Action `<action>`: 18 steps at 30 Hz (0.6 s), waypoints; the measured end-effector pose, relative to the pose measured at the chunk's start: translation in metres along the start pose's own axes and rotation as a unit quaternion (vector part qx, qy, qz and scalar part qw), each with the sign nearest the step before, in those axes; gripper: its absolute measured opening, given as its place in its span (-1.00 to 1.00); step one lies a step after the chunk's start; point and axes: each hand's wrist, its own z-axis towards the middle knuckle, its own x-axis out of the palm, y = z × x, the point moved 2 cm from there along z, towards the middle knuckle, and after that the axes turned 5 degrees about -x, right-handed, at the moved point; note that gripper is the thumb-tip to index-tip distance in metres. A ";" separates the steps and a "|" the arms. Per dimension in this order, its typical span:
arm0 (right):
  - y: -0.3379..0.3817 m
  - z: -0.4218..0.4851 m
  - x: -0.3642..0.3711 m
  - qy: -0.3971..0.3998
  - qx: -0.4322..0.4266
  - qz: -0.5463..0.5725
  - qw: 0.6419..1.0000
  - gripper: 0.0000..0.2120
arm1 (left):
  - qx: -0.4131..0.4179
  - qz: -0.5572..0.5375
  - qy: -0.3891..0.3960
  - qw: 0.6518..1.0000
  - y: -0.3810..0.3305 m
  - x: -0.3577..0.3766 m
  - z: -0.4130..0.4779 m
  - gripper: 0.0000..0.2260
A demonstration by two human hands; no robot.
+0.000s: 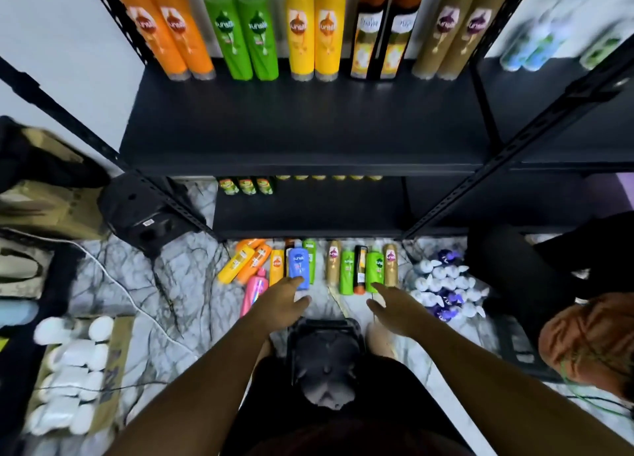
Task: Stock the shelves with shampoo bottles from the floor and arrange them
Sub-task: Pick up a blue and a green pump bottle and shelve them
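Note:
Several shampoo bottles lie in a row on the marble floor below the black shelf [302,130]. My left hand [281,299] reaches down with straight fingers, its fingertips at the foot of a blue bottle [297,265]. My right hand [394,301] stretches out open, its fingertips at the base of a green bottle [374,267]. Beside them lie a pink bottle [255,289], yellow and orange bottles [248,260], and tan bottles [332,262]. At the back of the shelf stand pairs of orange [171,30], green [245,32], yellow [314,30], black-orange [384,27] and tan bottles [459,30].
A black stool [326,356] stands between my legs. A lower shelf [308,208] holds small green bottles [245,185]. White and purple bottles [442,291] are heaped on the floor at right. A box of white bottles [72,373] sits left. Another person's head [590,342] is at right.

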 end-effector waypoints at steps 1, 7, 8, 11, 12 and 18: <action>-0.008 0.011 0.004 0.004 0.007 0.010 1.000 -0.42 | -0.005 -0.007 0.000 1.000 0.002 0.004 0.007 -0.45; -0.059 0.111 0.051 0.022 0.045 0.072 0.996 -0.40 | -0.050 -0.031 -0.009 0.998 0.041 0.051 0.098 -0.46; -0.069 0.134 0.062 0.019 0.051 0.079 0.995 -0.41 | -0.056 -0.037 -0.011 0.998 0.050 0.061 0.122 -0.45; -0.104 0.212 0.101 0.001 0.071 0.093 0.993 -0.42 | -0.073 -0.043 -0.029 0.996 0.081 0.096 0.202 -0.44; -0.117 0.239 0.115 -0.008 0.077 0.100 0.992 -0.41 | -0.076 -0.045 -0.035 0.995 0.092 0.108 0.230 -0.44; -0.210 0.380 0.195 -0.057 0.141 0.151 0.977 -0.39 | -0.122 -0.093 -0.090 0.984 0.158 0.182 0.384 -0.42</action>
